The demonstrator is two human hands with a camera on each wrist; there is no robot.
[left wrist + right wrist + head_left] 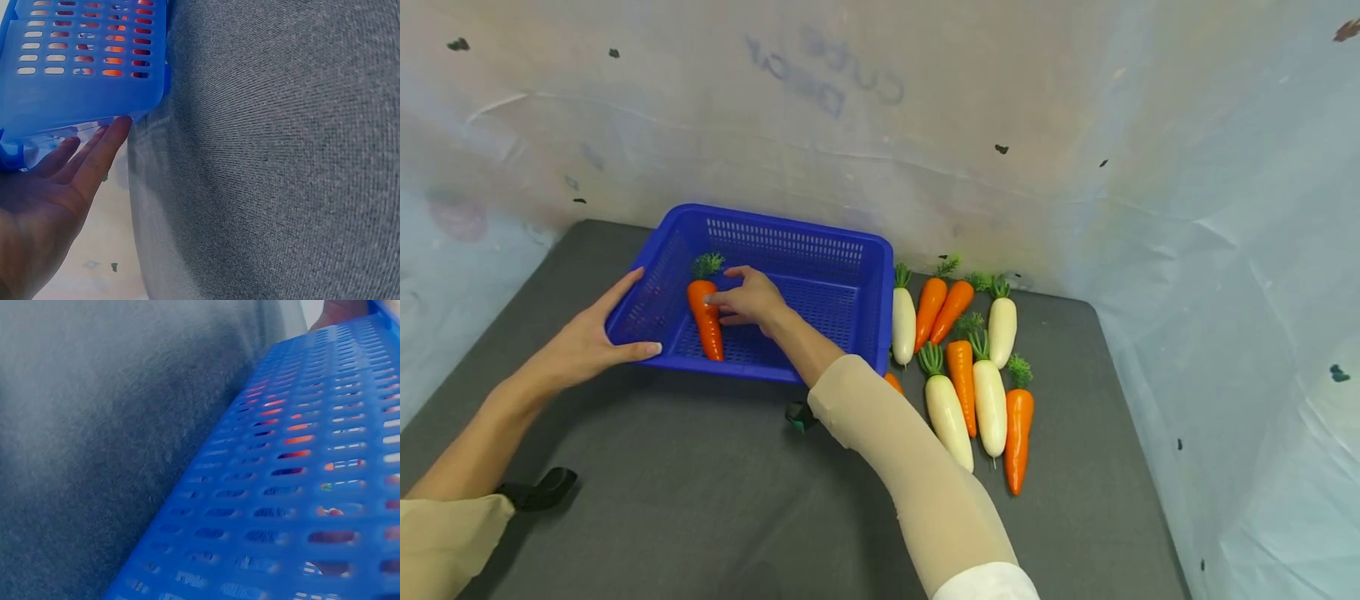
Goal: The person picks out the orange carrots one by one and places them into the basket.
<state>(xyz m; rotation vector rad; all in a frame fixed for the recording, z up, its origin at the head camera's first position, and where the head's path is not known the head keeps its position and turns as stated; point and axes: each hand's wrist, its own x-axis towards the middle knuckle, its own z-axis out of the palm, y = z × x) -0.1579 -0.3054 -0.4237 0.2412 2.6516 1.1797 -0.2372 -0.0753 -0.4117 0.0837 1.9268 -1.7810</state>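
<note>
My left hand (pixel 583 342) spans the near left corner of a blue plastic basket (pixel 767 370), thumb along the front and fingers against the left side. In the left wrist view its straight fingers (pixel 100 153) touch the basket's outer wall (pixel 81 100). Inside the basket, at the left, lies an orange carrot (pixel 706 321) with a green top. My right hand (pixel 752 298) reaches in over the front rim, its loosely spread fingers touching the carrot's right side. The basket wall (pixel 244 512) hides this hand in the right wrist view.
Right of the basket lie several carrots (pixel 1018 437) and several white radishes (pixel 949 421) with green tops. They rest on a dark grey table (pixel 715 500). Pale sheeting (pixel 925 100) hangs behind the table and along both sides.
</note>
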